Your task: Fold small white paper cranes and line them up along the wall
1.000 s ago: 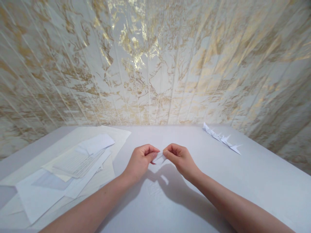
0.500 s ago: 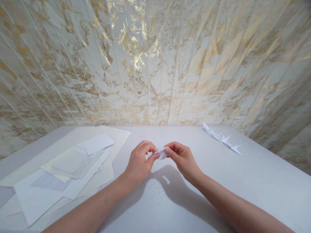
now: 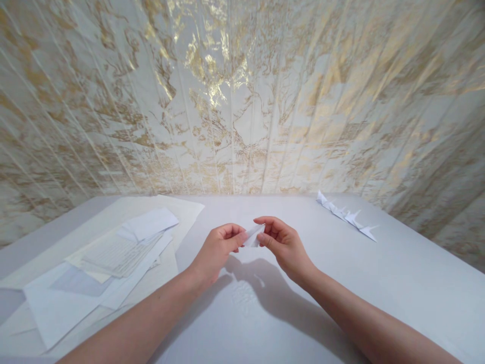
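A small folded piece of white paper [image 3: 253, 236] is held up above the white table between my two hands. My left hand [image 3: 223, 246] pinches its left end between thumb and fingers. At the other end, my right hand [image 3: 279, 242] has its thumb against the paper's face and its index finger along the upper corner. The paper shows creased, pointed edges; its ends are partly hidden by my fingertips. Both forearms come in from the bottom of the view, and their shadows fall on the table beneath.
Loose white and cream paper sheets [image 3: 68, 303], some with printed text, overlap on the left of the table [image 3: 250, 323]. Several folded paper cranes [image 3: 352, 219] stand in a row at the back right. A gold-patterned curtain [image 3: 242, 116] hangs behind the table.
The folded paper has turned so that its creased face shows more, tilted up on the right. My right index finger has lifted to its upper corner, and my left fingers have shifted their pinch.
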### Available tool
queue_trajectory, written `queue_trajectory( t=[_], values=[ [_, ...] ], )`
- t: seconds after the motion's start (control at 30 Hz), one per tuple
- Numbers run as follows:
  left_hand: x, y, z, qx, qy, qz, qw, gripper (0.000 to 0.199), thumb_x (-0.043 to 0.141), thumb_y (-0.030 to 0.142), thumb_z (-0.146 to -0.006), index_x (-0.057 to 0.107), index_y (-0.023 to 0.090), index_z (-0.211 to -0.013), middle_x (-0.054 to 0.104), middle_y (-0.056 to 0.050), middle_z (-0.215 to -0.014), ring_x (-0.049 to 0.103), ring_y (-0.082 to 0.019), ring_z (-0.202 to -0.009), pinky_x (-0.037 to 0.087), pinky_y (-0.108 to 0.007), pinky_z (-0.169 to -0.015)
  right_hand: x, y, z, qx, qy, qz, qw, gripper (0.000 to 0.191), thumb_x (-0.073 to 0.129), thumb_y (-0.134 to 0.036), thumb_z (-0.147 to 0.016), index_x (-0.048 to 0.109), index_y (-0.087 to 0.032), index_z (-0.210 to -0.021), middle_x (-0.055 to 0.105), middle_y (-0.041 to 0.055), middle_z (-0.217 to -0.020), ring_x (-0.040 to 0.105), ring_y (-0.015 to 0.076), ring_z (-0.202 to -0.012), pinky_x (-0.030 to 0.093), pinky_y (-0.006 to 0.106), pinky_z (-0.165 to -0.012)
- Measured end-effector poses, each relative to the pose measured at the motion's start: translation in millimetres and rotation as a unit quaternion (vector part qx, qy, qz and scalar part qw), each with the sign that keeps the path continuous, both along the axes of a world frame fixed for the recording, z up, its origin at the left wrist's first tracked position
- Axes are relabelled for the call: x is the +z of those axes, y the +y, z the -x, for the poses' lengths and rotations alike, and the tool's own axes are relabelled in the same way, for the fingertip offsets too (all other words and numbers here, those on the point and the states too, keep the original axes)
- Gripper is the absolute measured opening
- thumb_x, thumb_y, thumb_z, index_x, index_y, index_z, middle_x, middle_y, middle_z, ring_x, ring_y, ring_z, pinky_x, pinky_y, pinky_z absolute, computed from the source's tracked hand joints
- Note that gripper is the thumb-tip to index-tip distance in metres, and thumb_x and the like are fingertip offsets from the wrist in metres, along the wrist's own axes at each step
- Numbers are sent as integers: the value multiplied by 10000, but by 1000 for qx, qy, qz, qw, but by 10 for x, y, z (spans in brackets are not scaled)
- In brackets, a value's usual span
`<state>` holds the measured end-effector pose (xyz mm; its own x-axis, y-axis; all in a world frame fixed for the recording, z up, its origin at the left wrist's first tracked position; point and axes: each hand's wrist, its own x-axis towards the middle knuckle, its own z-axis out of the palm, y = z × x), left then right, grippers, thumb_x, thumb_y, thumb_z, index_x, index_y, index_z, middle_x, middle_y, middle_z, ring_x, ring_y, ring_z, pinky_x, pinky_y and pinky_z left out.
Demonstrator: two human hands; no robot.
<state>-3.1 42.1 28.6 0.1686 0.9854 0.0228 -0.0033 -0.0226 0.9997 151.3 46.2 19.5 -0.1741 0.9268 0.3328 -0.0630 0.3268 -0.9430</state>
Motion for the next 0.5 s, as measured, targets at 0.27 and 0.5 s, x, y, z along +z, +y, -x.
queue_trajectory(
  t=[0.27,0.5],
  values=[
    [0,-35,-15,19,137,-179,974,330,685,113,-548,601,208,-853,621,-19,-915,550,-153,-770,436,-284,-739,6,-9,1,-9,4,0,1000,225,622,-266,-681,585,-193,-891,421,-64,-578,451,90,-534,393,231,-526],
    [-30,-15,1,-41,16,-54,998,164,661,212,-627,581,166,-762,600,-3,-714,554,-139,-688,437,-262,-662,61,-34,-25,-6,-2,-1,1000,219,535,-333,-774,589,-194,-934,552,-23,-633,546,118,-619,452,272,-626]
  ],
)
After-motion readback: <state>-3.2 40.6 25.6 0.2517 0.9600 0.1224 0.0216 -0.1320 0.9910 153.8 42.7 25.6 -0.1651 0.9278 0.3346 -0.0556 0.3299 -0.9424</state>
